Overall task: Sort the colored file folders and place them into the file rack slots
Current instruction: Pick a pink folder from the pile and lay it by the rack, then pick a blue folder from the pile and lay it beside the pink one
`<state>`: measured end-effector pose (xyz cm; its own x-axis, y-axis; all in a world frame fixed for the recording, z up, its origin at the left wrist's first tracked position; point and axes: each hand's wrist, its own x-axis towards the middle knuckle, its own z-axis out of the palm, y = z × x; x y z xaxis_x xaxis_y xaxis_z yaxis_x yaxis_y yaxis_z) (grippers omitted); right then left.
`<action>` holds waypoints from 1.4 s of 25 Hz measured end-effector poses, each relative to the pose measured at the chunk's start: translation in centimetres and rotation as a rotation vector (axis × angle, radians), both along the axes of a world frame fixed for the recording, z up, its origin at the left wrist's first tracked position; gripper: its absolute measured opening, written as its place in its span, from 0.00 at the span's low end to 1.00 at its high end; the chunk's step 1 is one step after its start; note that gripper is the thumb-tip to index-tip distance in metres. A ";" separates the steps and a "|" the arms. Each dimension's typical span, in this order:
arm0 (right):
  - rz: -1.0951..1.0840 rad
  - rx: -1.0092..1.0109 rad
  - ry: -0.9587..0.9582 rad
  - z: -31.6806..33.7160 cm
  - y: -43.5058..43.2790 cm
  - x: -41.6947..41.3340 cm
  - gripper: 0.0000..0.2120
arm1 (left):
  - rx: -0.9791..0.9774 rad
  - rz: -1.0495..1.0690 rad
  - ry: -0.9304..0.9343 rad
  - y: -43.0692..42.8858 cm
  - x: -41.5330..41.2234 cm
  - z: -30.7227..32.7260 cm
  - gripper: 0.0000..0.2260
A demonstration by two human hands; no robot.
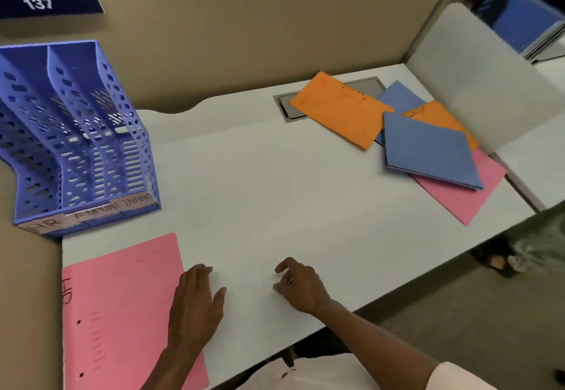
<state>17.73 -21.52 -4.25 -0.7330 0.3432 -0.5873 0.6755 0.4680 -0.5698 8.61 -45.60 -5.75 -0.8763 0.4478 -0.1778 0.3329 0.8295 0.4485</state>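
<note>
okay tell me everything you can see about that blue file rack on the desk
The file rack is periwinkle-blue perforated plastic, with tall curved dividers forming three slots, all empty. It stands upright at the desk's far left corner, against the tan partition, open fronts facing the person. Handwritten paper labels run along its front lip; one reads HR, the others are harder to read. No folder touches it; the pink folder lies flat just in front, apart from it.

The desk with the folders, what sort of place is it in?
Most likely an office cubicle. Tan partition walls enclose a white desk, a numbered sign reading 137 hangs on the partition, and a blue file rack carries handwritten labels such as HR.
</note>
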 end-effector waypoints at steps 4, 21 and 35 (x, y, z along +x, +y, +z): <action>-0.158 0.005 0.023 0.8 5.6 1.4 0.13 | 0.018 -0.102 0.000 5.1 -0.2 1.0 0.18; -0.527 -0.004 0.116 0.3 45.7 4.2 0.11 | -0.027 -0.281 -0.024 44.3 -3.6 3.8 0.19; -0.836 0.408 0.137 -0.5 61.4 9.9 0.23 | -0.201 -0.337 -0.164 62.7 -6.4 2.1 0.35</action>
